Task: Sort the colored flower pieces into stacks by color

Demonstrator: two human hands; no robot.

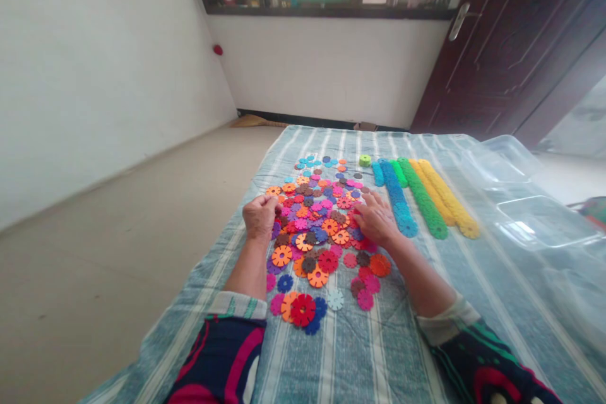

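Observation:
A loose heap of notched plastic discs in orange, pink, red, purple, blue and brown lies on the striped cloth. At the heap's left edge my left hand is closed, thumb and fingertips together; anything between them is too small to make out. Across the heap, my right hand rests on its right side with fingers apart, touching discs. Nearer to me, a red disc overlaps orange and blue ones, beside a pale blue disc.
Long rows of stacked discs lie at the right: blue, green and yellow. A short lime stack stands behind the heap. Clear plastic boxes sit at the far right. The striped cloth drops off at the left.

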